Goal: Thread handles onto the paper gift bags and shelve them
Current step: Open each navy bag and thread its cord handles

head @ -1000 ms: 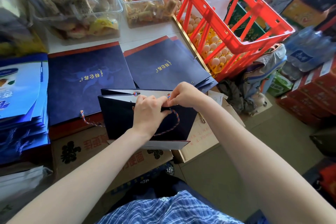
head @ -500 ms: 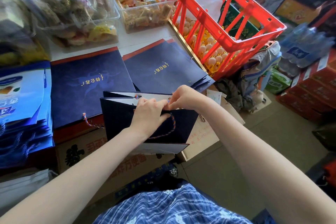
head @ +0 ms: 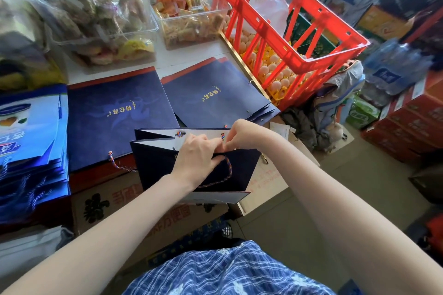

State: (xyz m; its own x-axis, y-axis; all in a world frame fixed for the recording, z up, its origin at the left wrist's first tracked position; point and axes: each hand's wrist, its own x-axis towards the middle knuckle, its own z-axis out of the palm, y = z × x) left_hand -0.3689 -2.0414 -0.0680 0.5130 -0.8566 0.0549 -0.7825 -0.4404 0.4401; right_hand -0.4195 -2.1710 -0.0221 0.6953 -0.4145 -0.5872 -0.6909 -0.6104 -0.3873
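Observation:
A dark navy paper gift bag stands half open in front of me, its white inside showing. My left hand grips the near top edge of the bag. My right hand pinches the end of a twisted blue, red and orange cord handle at the bag's rim, fingertips meeting those of the left. The cord loops down the bag's front. A knotted cord end shows at a hole in the far panel. Two stacks of flat navy bags lie behind.
A pile of bright blue bags lies at left. Clear tubs of wrapped snacks stand at the back. A red crate over trays of eggs is at right. Cardboard boxes sit under the bags; red cartons at far right.
Both hands stay at the bag's rim working the cord; the hanging loop has shifted slightly. The view has drifted a little.

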